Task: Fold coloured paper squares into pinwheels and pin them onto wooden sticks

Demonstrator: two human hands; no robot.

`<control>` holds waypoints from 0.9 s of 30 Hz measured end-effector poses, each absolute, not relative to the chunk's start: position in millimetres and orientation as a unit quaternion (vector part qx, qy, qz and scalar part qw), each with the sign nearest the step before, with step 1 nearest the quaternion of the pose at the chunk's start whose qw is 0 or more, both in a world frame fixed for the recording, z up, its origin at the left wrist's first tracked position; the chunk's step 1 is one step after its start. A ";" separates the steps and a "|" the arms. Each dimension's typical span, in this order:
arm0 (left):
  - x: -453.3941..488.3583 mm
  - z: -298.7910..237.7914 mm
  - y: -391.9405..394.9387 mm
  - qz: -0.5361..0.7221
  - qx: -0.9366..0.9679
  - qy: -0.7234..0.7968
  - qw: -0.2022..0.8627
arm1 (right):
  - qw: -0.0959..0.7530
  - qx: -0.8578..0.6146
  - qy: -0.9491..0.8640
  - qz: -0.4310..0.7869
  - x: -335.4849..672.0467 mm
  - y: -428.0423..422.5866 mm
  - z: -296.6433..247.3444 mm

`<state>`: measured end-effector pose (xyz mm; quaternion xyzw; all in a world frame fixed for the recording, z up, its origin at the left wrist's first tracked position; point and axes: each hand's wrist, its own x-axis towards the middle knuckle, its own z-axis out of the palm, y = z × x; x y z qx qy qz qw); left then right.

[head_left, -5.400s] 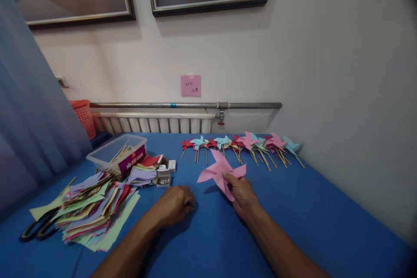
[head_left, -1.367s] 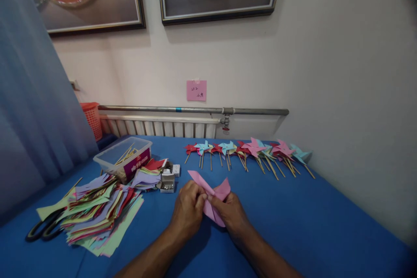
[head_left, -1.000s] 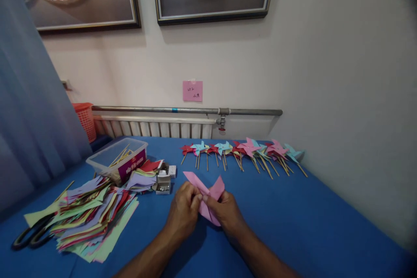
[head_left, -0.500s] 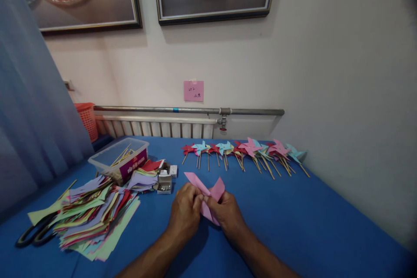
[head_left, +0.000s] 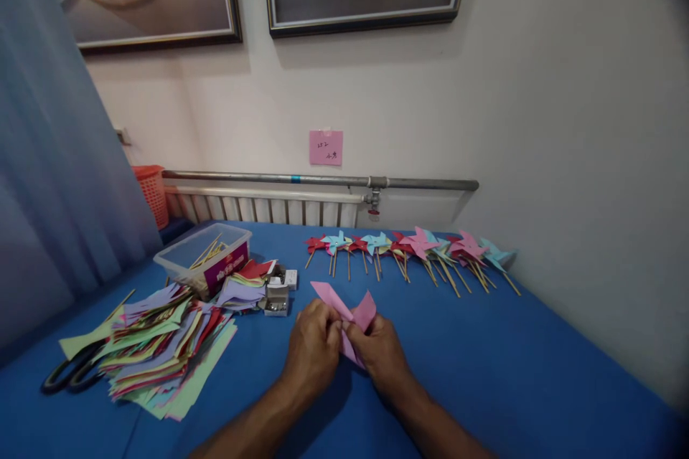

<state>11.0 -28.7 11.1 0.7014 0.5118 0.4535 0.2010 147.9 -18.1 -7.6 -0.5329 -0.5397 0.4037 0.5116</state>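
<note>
Between my two hands is a pink paper pinwheel (head_left: 329,295), its blades folded in toward the middle and some corners sticking out above. My left hand (head_left: 312,346) is closed on its left side, and the fingers of my right hand (head_left: 381,355) pinch it from the right. Both thumbs meet at the pinwheel's centre. Whether a pin is there is hidden by the fingers. Just beyond my left hand stand small open boxes of metal pins (head_left: 276,301). Further back lies a row of paper pinwheels on sticks (head_left: 423,242).
To the left lie a fanned stack of coloured paper (head_left: 166,351), black-handled scissors (head_left: 72,373), a smaller paper pile (head_left: 242,292) and a clear plastic tub (head_left: 202,258) holding sticks. A blue cloth (head_left: 484,380) covers the table. Behind are a radiator (head_left: 269,209) and pipe (head_left: 323,179).
The whole view has shifted slightly, so things appear a little further right. My thumbs have drawn closer over the pinwheel's centre; both hands keep hold of it.
</note>
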 end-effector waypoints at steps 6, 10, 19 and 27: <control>12.6 11.7 -29.6 0.461 0.698 0.520 0.172 | 0.518 -0.529 -0.538 0.404 146.4 -21.0 -2.6; 14.3 13.2 -30.4 0.466 0.683 0.530 0.185 | 0.522 -0.522 -0.535 0.412 148.8 -20.1 -1.6; -0.3 25.1 -19.9 0.503 0.510 0.468 0.517 | 0.531 -0.498 -0.514 0.455 157.6 -11.5 -7.5; 0.5 16.2 -13.9 0.484 0.423 0.393 0.657 | 0.504 -0.479 -0.524 0.492 153.9 -12.6 -12.4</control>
